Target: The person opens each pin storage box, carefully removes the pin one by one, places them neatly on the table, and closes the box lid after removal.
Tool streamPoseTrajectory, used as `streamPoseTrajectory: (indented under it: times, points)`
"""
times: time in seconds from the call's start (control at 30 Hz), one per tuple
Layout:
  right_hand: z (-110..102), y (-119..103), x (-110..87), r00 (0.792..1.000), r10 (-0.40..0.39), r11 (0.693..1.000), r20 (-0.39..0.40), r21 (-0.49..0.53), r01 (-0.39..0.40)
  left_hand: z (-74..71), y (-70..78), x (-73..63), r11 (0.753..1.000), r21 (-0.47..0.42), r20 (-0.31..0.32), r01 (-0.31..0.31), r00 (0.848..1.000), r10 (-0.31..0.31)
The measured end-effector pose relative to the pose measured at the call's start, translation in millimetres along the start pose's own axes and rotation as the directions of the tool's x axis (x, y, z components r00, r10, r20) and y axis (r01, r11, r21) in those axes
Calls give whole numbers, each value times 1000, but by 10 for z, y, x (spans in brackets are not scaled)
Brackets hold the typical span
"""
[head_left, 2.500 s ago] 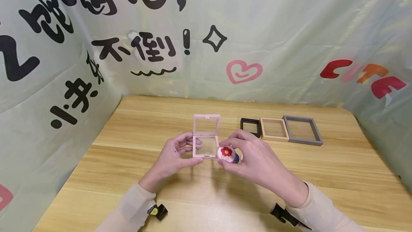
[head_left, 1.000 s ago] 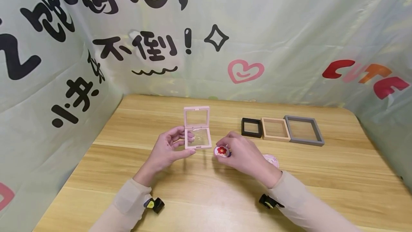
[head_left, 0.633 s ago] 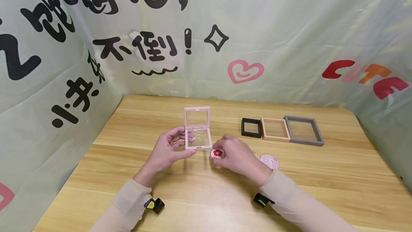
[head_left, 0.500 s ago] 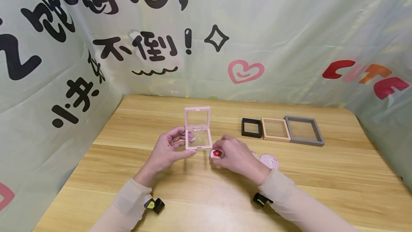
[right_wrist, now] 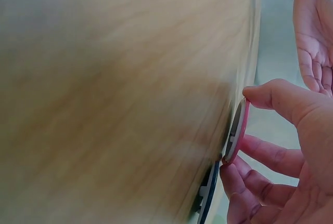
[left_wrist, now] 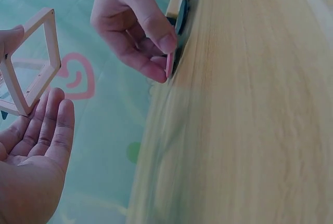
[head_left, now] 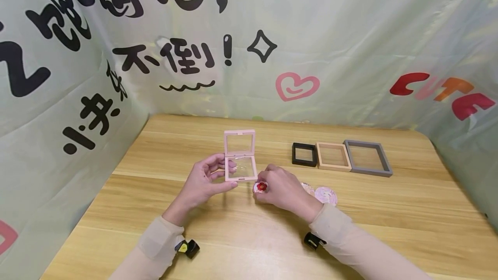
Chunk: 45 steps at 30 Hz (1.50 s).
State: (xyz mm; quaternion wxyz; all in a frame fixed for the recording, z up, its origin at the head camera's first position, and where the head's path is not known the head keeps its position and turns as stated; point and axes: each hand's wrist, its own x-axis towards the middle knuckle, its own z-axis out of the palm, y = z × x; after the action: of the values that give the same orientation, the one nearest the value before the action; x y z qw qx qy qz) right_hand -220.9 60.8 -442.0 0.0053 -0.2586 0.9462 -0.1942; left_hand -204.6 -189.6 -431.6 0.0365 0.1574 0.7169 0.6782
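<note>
My left hand (head_left: pixel 201 183) holds a pink hinged display frame (head_left: pixel 239 156) above the table by its left side, the two halves unfolded and clear film inside. In the left wrist view, the thumb lies on one side of the frame (left_wrist: pixel 54 52) and straight fingers on the other. Just right of it, my right hand (head_left: pixel 285 190) pinches a round pin badge (head_left: pixel 260 187) with a red flower, low over the tabletop. The right wrist view shows the badge (right_wrist: pixel 238 130) edge-on, with a pink rim and a fitting behind; whether it touches the table, I cannot tell.
Beside the right wrist lie an orange-patterned round badge (head_left: pixel 308 189), partly hidden, and a pink round badge (head_left: pixel 326 195). Farther back stand a black frame (head_left: pixel 304 163), a tan frame (head_left: pixel 333 167) and a grey frame (head_left: pixel 369 171) in a row. Printed cloth (head_left: pixel 334 33) hangs behind the table.
The right hand has moved left and lower with the flower badge, uncovering two badges on the table. The left hand shifted the pink frame left and up, then slightly back.
</note>
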Motion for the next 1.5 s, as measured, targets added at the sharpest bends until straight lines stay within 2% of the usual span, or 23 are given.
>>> streamPoseTrajectory:
  times: [0.83,1.13,1.33,1.5]
  points:
    - [-10,11,-21,1000,10,1000,18,-22,-10,24,-26,3,1000,14,9,11,1000,-12]
    - [-33,22,-40,1000,-17,999,9,-30,17,34,-19,-2,1000,20,4,21,1000,-21]
    - [-135,61,-61,1000,-20,1000,4,19,20,40,-16,-3,999,20,1,27,1000,-27]
    - [-320,118,-80,1000,-7,998,-5,69,7,43,-24,-3,1000,18,10,19,1000,-19]
